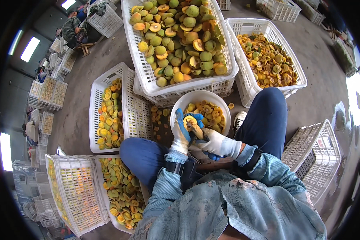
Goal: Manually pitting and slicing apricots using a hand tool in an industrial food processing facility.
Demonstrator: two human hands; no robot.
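Observation:
My left hand (183, 132), in a white and blue glove, grips a halved yellow fruit (190, 122) cut side up. My right hand (217, 143), gloved alike, is closed on a slim tool (198, 131) whose end meets the fruit's dark centre. Both hands are over the front of a white round bucket (174, 120) holding many yellow cut pieces (210, 114). Behind it, a stacked white crate (134, 48) is heaped with green and yellow fruit (176, 48).
Crates of cut fruit stand at left (96, 100), lower left (68, 192) and back right (296, 76). An empty crate (316, 152) is at right. Loose pieces (231, 105) lie on the concrete floor (80, 128). A co-worker (72, 30) sits at upper left, others farther back.

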